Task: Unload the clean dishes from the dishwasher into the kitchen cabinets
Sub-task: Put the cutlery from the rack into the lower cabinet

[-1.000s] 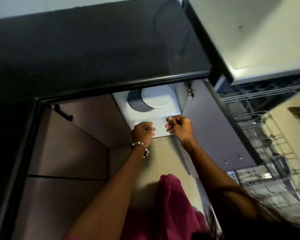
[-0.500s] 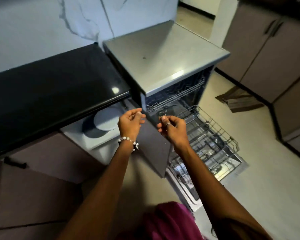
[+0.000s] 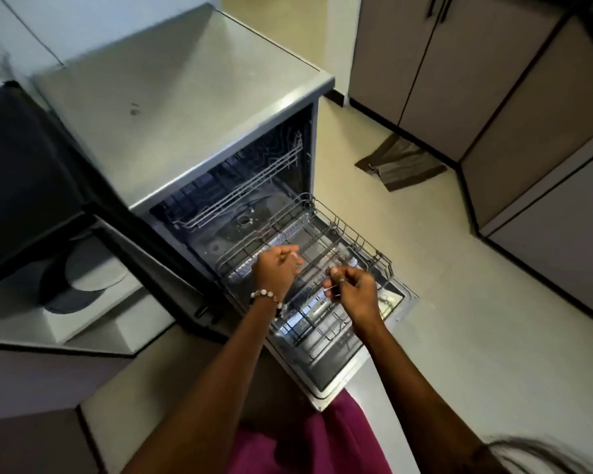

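Observation:
The grey dishwasher [image 3: 172,107] stands open with its door down and its lower wire rack [image 3: 350,241] pulled out; I see no dishes in the rack. The upper rack [image 3: 247,193] sits inside. My left hand [image 3: 276,268], with a bead bracelet, and my right hand [image 3: 355,290], with a ring, hover above the lower rack, fingers loosely curled and holding nothing. At the left, an open cabinet drawer [image 3: 93,323] holds a white plate [image 3: 93,268] lying over a dark plate [image 3: 65,301].
A black countertop [image 3: 21,172] overhangs the drawer at the left. A dark cabinet door [image 3: 158,271] stands open between drawer and dishwasher. A brown cloth [image 3: 401,165] lies on the floor near tall brown cabinets [image 3: 493,97] at the right.
My view swung right from the cabinet drawer to the dishwasher. Both hands left the drawer's front edge and now hang over the lower rack.

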